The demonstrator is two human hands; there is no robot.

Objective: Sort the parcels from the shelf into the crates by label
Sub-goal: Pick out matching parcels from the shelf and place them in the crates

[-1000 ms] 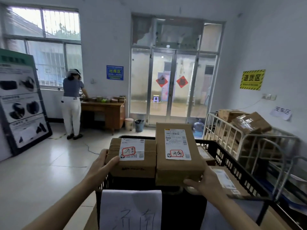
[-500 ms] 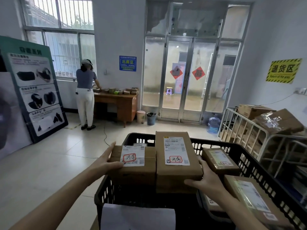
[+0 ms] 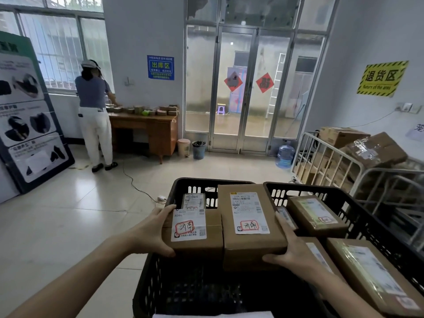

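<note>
Left hand (image 3: 151,235) grips the left box (image 3: 197,246), right hand (image 3: 291,251) grips the right box (image 3: 250,244); both now sit lower than a second ago, entering the left crate (image 3: 206,180). Release appears imminent.

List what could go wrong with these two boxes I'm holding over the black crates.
1. The shorter box and taller box are only squeezed side by side between the left hand and right hand; the seam could give and one drop.
2. The taller box hangs over where the left crate meets the right crate, so it might catch a rim or land there.
</note>
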